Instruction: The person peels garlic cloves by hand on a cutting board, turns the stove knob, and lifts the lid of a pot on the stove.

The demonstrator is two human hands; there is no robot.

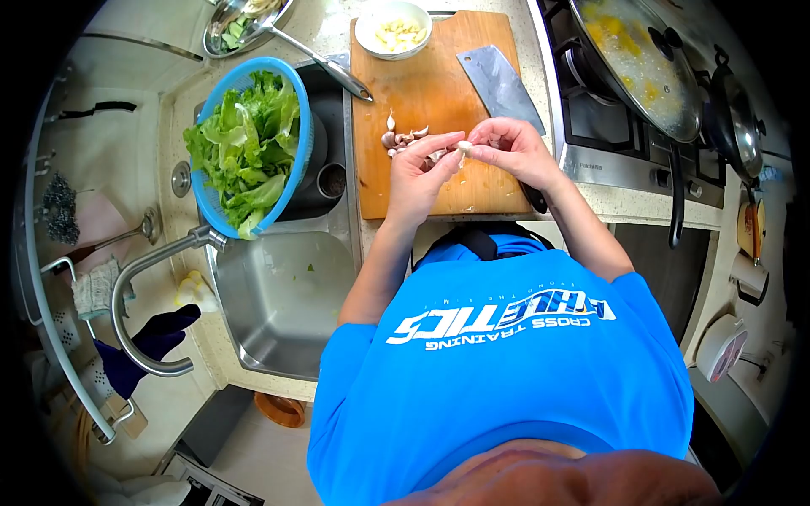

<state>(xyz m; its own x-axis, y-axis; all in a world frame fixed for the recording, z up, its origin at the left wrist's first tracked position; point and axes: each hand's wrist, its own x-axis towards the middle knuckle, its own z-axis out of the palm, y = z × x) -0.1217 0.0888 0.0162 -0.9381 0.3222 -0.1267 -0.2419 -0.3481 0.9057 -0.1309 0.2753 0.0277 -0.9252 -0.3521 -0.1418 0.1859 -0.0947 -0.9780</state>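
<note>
Over the wooden cutting board, a pale garlic clove is pinched between the fingertips of both hands. My left hand is closed, its thumb and fingers at the clove's left side. From the right, my right hand grips the same clove with thumb and forefinger. Unpeeled garlic cloves lie in a small heap just beyond my left hand, which partly hides them. A cleaver rests flat on the board's right side, its handle passing beneath my right wrist. At the far edge stands a white bowl with chopped pale pieces.
A blue colander of lettuce sits over the sink at left, beside the faucet. A metal ladle reaches onto the board's corner. On the stove at right, a lidded pan holds yellow food.
</note>
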